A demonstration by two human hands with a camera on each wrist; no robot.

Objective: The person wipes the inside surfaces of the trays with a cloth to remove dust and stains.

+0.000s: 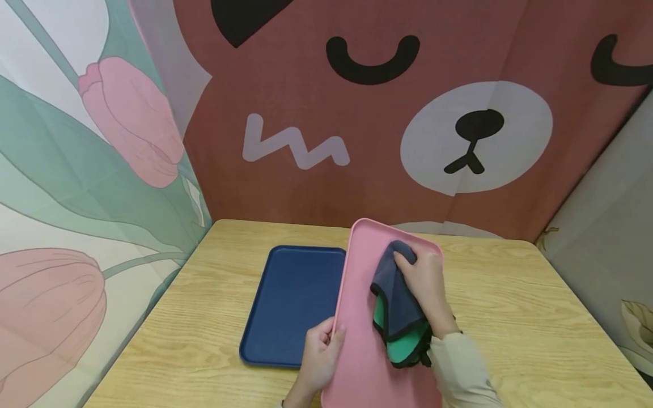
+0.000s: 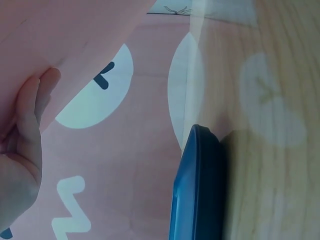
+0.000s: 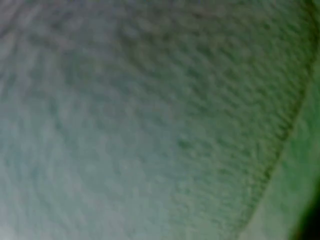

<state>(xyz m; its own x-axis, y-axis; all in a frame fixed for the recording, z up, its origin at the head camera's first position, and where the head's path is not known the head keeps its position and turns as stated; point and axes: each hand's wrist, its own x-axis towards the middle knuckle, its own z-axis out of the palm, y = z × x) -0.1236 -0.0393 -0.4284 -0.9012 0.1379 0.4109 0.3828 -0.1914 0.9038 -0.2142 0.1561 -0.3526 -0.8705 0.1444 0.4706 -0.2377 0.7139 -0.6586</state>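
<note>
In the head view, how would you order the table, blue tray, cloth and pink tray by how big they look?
1. The table
2. The pink tray
3. The blue tray
4. The cloth
Held nearer the camera, the pink tray partly hides the blue, so their true order is unsure.

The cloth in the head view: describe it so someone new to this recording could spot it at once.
On the wooden table lies a blue tray; just right of it, the left hand holds up a pink tray. Over the pink tray's face, the right hand grips the cloth. Unlike the stiff, single-coloured trays, it is limp, grey-blue and green, with black edging.
</note>
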